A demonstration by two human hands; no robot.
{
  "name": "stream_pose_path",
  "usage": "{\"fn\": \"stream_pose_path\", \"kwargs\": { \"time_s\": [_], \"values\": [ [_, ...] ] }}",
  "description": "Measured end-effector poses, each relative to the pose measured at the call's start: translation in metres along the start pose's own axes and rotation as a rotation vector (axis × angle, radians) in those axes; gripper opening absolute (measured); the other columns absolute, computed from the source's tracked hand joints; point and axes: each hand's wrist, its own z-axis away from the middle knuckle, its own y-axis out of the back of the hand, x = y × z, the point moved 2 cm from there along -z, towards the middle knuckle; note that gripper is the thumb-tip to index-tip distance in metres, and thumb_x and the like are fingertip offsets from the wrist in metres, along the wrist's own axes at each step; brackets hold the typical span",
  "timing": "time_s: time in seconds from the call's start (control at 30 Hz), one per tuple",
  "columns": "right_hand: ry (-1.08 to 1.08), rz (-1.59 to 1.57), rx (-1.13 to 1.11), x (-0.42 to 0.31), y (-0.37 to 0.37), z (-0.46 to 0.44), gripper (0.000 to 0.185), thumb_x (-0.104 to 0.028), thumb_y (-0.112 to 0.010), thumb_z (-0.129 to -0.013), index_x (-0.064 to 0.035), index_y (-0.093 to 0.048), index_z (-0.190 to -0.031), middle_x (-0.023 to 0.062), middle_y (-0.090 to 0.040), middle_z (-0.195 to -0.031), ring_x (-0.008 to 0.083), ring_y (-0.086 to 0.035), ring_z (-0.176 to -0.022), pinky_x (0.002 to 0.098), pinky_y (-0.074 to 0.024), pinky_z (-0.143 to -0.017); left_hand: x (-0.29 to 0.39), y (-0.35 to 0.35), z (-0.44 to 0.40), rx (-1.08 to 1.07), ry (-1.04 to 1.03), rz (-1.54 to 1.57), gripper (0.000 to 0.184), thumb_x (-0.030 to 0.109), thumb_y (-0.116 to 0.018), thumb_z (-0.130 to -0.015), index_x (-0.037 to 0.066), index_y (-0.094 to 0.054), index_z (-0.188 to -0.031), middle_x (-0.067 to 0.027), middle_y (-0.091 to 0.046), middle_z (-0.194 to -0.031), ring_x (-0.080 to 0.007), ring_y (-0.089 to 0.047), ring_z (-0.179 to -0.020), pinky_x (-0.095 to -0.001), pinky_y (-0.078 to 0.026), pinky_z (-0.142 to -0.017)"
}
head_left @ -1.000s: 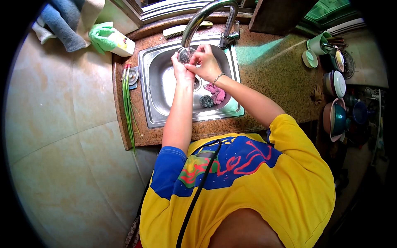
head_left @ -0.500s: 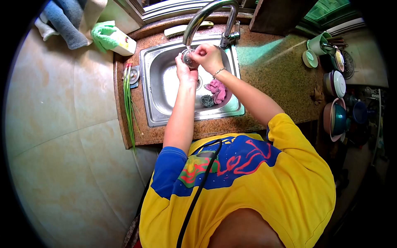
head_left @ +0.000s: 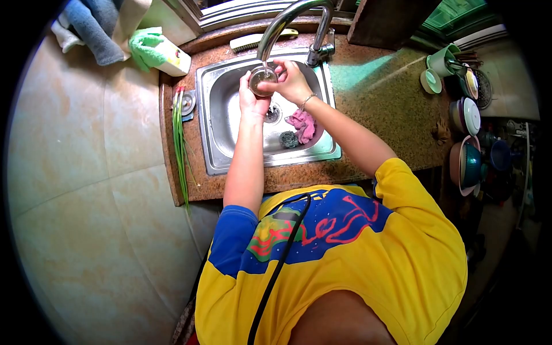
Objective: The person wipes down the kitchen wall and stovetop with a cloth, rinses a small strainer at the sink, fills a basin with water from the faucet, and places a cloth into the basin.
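Under the tap's spout, a small round clear glass cup (head_left: 263, 81) catches a thin stream of water. My left hand (head_left: 253, 104) wraps round its left side and underside. At the right rim is my right hand (head_left: 292, 85), its thumb across the front of the cup and its fingers behind. Below the hands, a pink cloth (head_left: 302, 126) and a dark scouring pad (head_left: 288, 139) lie in the steel sink (head_left: 230, 137). The drain (head_left: 272, 113) shows just right of my left wrist.
The curved metal faucet (head_left: 280, 24) arches over the hands. A brush (head_left: 253, 41) lies behind the sink. Spring onions (head_left: 179, 138) hang over the counter's left edge near a green-topped white container (head_left: 172, 60). Bowls (head_left: 471, 118) and a green pot (head_left: 440, 62) stand at right.
The cup has turned so its round opening faces up more toward me. My right hand's fingers have spread from a bunched grip to hold the rim. More of the drain shows.
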Motion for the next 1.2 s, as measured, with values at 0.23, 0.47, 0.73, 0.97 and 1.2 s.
{"fn": "stream_pose_path", "kwargs": {
  "time_s": [0.23,0.47,0.73,0.97,1.2],
  "values": [
    [-0.272,-0.501,-0.337,0.002,-0.001,-0.008,0.025,-0.024,-0.075,-0.075,-0.0043,-0.063,-0.086,-0.0008,-0.062,-0.079,0.0064,-0.055,-0.069,0.0224,-0.0434,-0.063,-0.001,0.012,-0.005,0.088,0.027,-0.021,0.041,0.038,-0.038,-0.095,0.003,-0.055,-0.105,-0.0108,-0.062,-0.099,-0.0235,-0.060,-0.088,-0.0382,-0.048,-0.082],
    [-0.281,-0.538,-0.264,0.012,-0.007,-0.015,0.015,-0.017,-0.059,-0.088,-0.0026,-0.064,-0.089,0.0022,-0.064,-0.078,0.0085,-0.059,-0.066,0.0229,-0.0480,-0.062,-0.005,-0.010,0.019,0.326,-0.121,-0.261,0.046,0.056,-0.037,-0.090,0.016,-0.056,-0.103,-0.0063,-0.056,-0.106,-0.0230,-0.050,-0.105,-0.0478,-0.042,-0.085],
    [-0.178,-0.314,-0.130,-0.022,0.016,-0.016,0.016,-0.016,-0.064,-0.084,-0.0004,-0.067,-0.084,0.0023,-0.066,-0.074,0.0068,-0.059,-0.066,0.0205,-0.0477,-0.061,0.000,-0.003,0.010,-0.056,0.144,0.003,0.046,0.043,-0.037,-0.093,0.004,-0.056,-0.106,-0.0112,-0.062,-0.101,-0.0248,-0.059,-0.094,-0.0397,-0.051,-0.077],
    [-0.145,-0.257,-0.097,0.004,0.022,-0.012,0.018,-0.016,-0.068,-0.080,0.0012,-0.066,-0.086,0.0038,-0.065,-0.076,0.0077,-0.058,-0.065,0.0208,-0.0477,-0.061,-0.012,0.009,-0.002,-0.041,0.170,0.092,0.037,0.031,-0.045,-0.089,0.000,-0.058,-0.103,-0.0132,-0.063,-0.098,-0.0259,-0.062,-0.086,-0.0381,-0.053,-0.075],
    [-0.056,0.082,-0.074,0.049,0.009,-0.011,0.024,-0.026,-0.074,-0.067,-0.0073,-0.070,-0.083,0.0092,-0.068,-0.075,0.0172,-0.065,-0.068,0.0278,-0.0506,-0.066,-0.018,0.034,-0.012,-0.051,0.230,-0.004,0.037,0.032,-0.036,-0.095,0.004,-0.057,-0.109,-0.0135,-0.062,-0.103,-0.0265,-0.061,-0.094,-0.0419,-0.051,-0.083]
  ]
}}
